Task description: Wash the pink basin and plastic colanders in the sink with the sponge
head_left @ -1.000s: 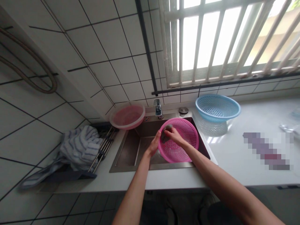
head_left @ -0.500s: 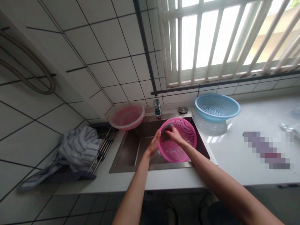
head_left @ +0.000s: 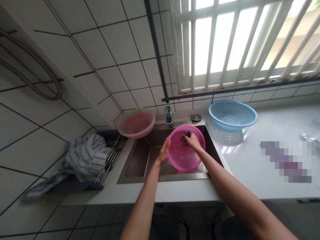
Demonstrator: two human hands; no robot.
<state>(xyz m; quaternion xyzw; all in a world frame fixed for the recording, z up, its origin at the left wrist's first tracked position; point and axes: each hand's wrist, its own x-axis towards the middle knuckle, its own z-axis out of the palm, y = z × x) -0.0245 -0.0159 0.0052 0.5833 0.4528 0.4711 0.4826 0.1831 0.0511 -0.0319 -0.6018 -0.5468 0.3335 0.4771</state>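
A pink perforated plastic basket (head_left: 186, 161) is tilted up over the right side of the steel sink (head_left: 140, 159), its inside facing me. My left hand (head_left: 165, 150) grips the basket's left rim, fingers mostly behind it. Inside the basket, my right hand (head_left: 193, 140) is closed on a small dark grey scrubbing cloth (head_left: 185, 136), pressed near the upper inner wall. Whether it is a cloth or a scouring pad I cannot tell exactly.
Behind the sink stands a chrome faucet (head_left: 169, 116), with a drain strainer (head_left: 196, 118) beside it. A translucent pink basin (head_left: 137, 125) rests at the back left, a blue basket (head_left: 233, 116) on the right counter. A striped cloth (head_left: 87, 156) lies by a metal rack (head_left: 110, 158).
My right hand has moved the grey cloth from the basket's left rim rightward into its interior. The basket has shifted slightly left.
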